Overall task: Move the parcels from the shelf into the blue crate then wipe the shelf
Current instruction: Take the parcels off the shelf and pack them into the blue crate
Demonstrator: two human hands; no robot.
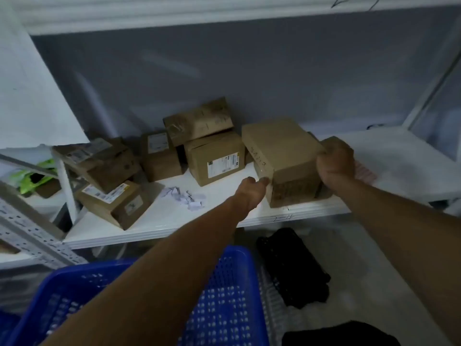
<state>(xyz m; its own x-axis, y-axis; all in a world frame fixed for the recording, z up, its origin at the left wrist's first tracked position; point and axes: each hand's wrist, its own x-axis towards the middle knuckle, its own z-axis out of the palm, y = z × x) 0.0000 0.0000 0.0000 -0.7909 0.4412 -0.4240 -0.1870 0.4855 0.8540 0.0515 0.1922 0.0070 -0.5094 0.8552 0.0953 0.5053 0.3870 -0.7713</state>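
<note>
White metal shelving fills the head view, with a grey wall behind, and the light is dim. On the white shelf [154, 221] I count about six brown parcels still waiting, so I judge the task is at its beginning.

Nearest to me, close to the front edge on the right side, lies the big plain parcel [282, 151]. My right hand [335, 162] grips its right end, with the fingers curled round the corner. My left hand [252, 191] reaches to the lower left corner of this same parcel; its fingers are loosely spread and the tips just touch the cardboard, not yet closed on it. The parcel seems to rest on the shelf, though I cannot tell for sure if it is already lifted a little.

Further back stands a labelled parcel [215, 158], with a tilted parcel [198, 121] leaning on top of it and a smaller parcel [159, 156] just beside. At the left end two more parcels [99, 158] are piled at an angle. Some torn paper scraps [185, 196] lie on the shelf between the groups.

Below the shelf, the blue crate [232, 283] waits under my arms. The part of it that I see holds no parcel. So nearly all the moving is left, and the wiping also; no cloth is in my hands.
</note>
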